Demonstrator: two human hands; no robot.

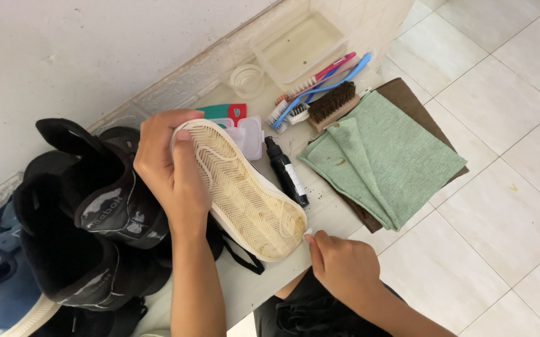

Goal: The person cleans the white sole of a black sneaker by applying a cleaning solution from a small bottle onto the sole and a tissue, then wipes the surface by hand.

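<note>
Shoe (245,190) sits center on desk (329,215), sole up, btwn left hand (170,168) at its far end & right hand (342,265) at its near end. Left of it: pile of 2 high-tops (89,218). Just right: bottle (285,171), lying flat. Further right: folded cloth (385,156) on a mat (407,100). Behind cloth: brushes (317,93); behind those, a tray (301,47) w/ small dish (246,80) to its left, vs wall.
</note>
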